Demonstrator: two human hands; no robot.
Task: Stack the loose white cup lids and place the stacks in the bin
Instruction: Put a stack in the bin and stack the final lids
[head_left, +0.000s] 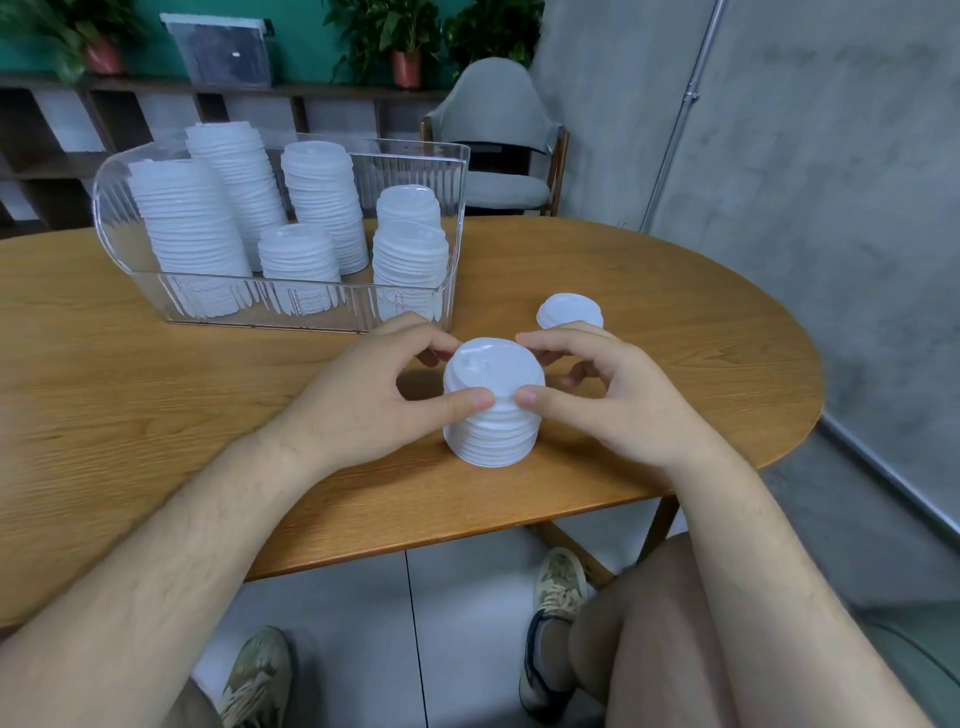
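Note:
A short stack of white cup lids (493, 415) stands on the wooden table (156, 405) in front of me. My left hand (374, 395) and my right hand (608, 395) hold its top from both sides, thumbs meeting at the near rim and fingers curled round the far rim. A small loose pile of white lids (569, 310) lies just beyond my right hand. Behind my left hand stands the clear plastic bin (457, 171), with several tall stacks of lids (192, 228) upright inside it.
A grey chair (498, 135) stands behind the table at the far side. A shelf with potted plants (405, 47) and a clear box runs along the back wall. The table's curved edge falls away to the right. My legs and shoes are below the near edge.

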